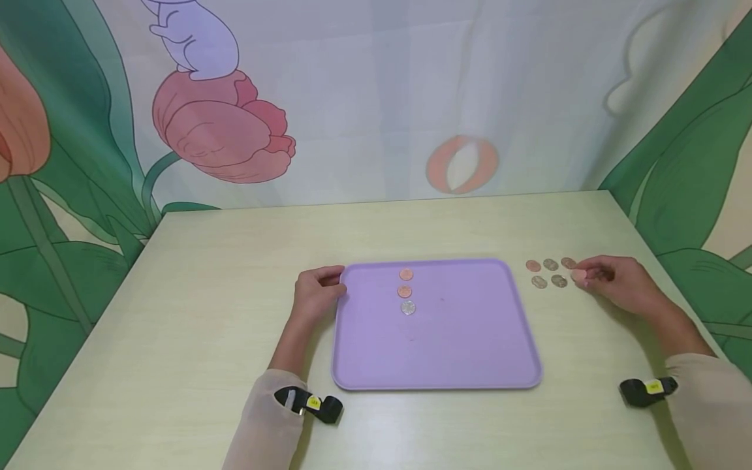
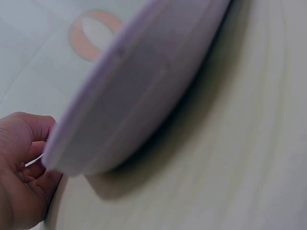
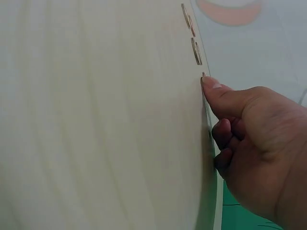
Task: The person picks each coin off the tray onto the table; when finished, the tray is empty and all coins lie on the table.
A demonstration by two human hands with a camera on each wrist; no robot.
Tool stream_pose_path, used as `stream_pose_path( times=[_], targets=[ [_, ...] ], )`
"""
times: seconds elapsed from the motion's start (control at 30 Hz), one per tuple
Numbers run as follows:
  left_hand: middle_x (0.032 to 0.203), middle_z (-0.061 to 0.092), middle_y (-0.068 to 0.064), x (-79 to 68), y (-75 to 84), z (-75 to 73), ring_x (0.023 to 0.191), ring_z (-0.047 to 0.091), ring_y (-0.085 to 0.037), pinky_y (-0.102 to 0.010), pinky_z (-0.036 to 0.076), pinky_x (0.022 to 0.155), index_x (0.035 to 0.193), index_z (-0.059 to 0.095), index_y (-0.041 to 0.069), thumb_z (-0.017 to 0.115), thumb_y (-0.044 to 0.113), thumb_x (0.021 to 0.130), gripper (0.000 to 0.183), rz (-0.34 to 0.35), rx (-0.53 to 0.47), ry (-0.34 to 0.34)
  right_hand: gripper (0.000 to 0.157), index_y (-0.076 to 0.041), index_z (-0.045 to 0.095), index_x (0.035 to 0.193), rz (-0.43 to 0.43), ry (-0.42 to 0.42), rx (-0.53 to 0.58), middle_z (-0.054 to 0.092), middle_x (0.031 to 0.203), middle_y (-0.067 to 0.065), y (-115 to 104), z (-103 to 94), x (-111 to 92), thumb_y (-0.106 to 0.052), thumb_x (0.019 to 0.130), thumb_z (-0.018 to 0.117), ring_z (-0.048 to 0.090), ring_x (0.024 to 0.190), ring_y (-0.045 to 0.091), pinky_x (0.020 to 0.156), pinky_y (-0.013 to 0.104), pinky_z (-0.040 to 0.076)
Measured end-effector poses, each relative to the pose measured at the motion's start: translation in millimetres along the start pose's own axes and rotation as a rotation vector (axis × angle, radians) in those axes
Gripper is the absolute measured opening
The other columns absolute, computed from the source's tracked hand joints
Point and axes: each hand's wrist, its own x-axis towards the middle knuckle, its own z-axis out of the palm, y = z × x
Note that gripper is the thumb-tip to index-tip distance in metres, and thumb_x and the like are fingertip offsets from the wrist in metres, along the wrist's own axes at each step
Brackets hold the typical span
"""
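Note:
At the left end of a purple tray [image 1: 470,339], my left hand [image 1: 317,294] grips the top corner, thumb at the rim. In the left wrist view that hand [image 2: 24,167] holds the tray's edge [image 2: 120,96] from the side. Three coins lie on the tray in a column: two copper coins [image 1: 405,292] and a silver coin [image 1: 408,307]. Right of the tray, my right hand [image 1: 623,284] pinches a copper-toned coin [image 1: 578,275] between thumb and fingers, low over the table. From the right wrist, the hand [image 3: 264,129] shows its thumb against a thin coin edge [image 3: 202,79].
Several copper and silver coins [image 1: 559,281] lie in two rows on the table between the tray and the right hand. The pale wooden table [image 1: 235,294] reaches back to a printed curtain [image 1: 364,98]. Black wrist cameras [image 1: 646,391] sit by both sleeves.

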Motion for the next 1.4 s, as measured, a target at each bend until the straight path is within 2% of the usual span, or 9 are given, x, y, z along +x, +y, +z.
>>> stream_pose_path(
  times=[0.17,0.4,0.47,0.83,0.9,1.03,1.13,1.23,1.4],
  targets=[
    [0.119,0.073,-0.020,1.7,-2.0,0.8,0.112,0.069,-0.028,-0.022,0.056,0.087,0.126,0.070,0.003,0.065,-0.001,0.083,0.044,0.004,-0.006,-0.001,0.029,0.008,0.070,0.115,-0.013,-0.011,-0.020,0.071,0.089,0.010,3.0,-1.7,-0.4,-0.012,0.093,0.071,0.047,0.072,-0.008,0.062,0.016,0.043],
    [0.121,0.072,-0.021,1.5,-1.2,0.3,0.113,0.069,-0.028,-0.021,0.055,0.087,0.126,0.071,0.003,0.064,-0.001,0.083,0.044,0.007,-0.009,0.004,0.032,0.007,0.072,0.115,-0.002,-0.012,0.002,0.063,0.078,-0.023,6.3,-3.8,-2.4,-0.015,0.091,0.073,0.048,0.070,-0.007,0.062,0.017,0.043],
    [0.121,0.072,-0.021,1.1,-0.3,0.2,0.114,0.069,-0.028,-0.021,0.055,0.087,0.126,0.071,0.003,0.065,-0.001,0.083,0.044,0.003,-0.005,0.006,0.033,0.007,0.072,0.115,0.003,-0.014,0.014,0.062,0.078,-0.028,6.3,-4.0,-2.8,-0.015,0.091,0.073,0.049,0.071,-0.008,0.062,0.016,0.043],
    [0.120,0.073,-0.020,0.8,0.2,0.6,0.114,0.069,-0.029,-0.024,0.056,0.089,0.126,0.070,0.003,0.065,-0.001,0.082,0.045,-0.004,-0.002,0.005,0.037,0.006,0.072,0.117,0.019,-0.015,0.028,0.062,0.084,-0.033,6.2,-3.3,-3.4,-0.021,0.091,0.076,0.051,0.072,-0.011,0.061,0.017,0.046],
    [0.121,0.073,-0.021,1.1,-0.2,1.3,0.114,0.069,-0.029,-0.024,0.056,0.089,0.127,0.070,0.003,0.065,-0.001,0.082,0.045,-0.002,-0.004,0.002,0.038,0.005,0.073,0.118,0.022,-0.012,0.023,0.065,0.087,-0.029,6.4,-2.9,-3.8,-0.022,0.092,0.075,0.050,0.073,-0.012,0.061,0.016,0.046],
    [0.121,0.073,-0.021,1.6,-1.2,1.2,0.114,0.069,-0.029,-0.024,0.056,0.090,0.127,0.070,0.003,0.065,-0.001,0.083,0.045,-0.003,-0.012,0.000,0.039,0.005,0.072,0.119,0.026,-0.013,0.016,0.074,0.095,-0.013,5.6,-1.6,-3.6,-0.023,0.092,0.074,0.050,0.076,-0.015,0.063,0.015,0.046],
    [0.122,0.072,-0.021,1.9,-1.4,1.2,0.115,0.069,-0.029,-0.023,0.056,0.089,0.127,0.070,0.003,0.065,-0.001,0.083,0.044,-0.003,-0.018,-0.005,0.040,0.005,0.071,0.120,0.035,-0.023,0.013,0.075,0.095,-0.007,5.0,-1.6,-3.7,-0.025,0.093,0.073,0.049,0.076,-0.015,0.063,0.015,0.046],
    [0.122,0.072,-0.022,2.2,-1.6,1.4,0.115,0.069,-0.030,-0.023,0.056,0.089,0.127,0.070,0.002,0.066,-0.002,0.084,0.044,0.000,-0.022,-0.009,0.042,0.006,0.071,0.121,0.039,-0.031,0.011,0.071,0.091,-0.013,5.2,-2.5,-4.3,-0.026,0.094,0.073,0.049,0.075,-0.013,0.064,0.015,0.045],
    [0.121,0.072,-0.022,1.8,-1.0,1.3,0.114,0.070,-0.030,-0.024,0.057,0.089,0.127,0.070,0.003,0.066,-0.001,0.084,0.044,0.000,-0.021,-0.008,0.046,0.004,0.069,0.123,0.057,-0.011,0.031,0.058,0.088,-0.032,4.4,-4.9,-7.3,-0.032,0.095,0.071,0.050,0.076,-0.012,0.064,0.016,0.046]
  ],
)
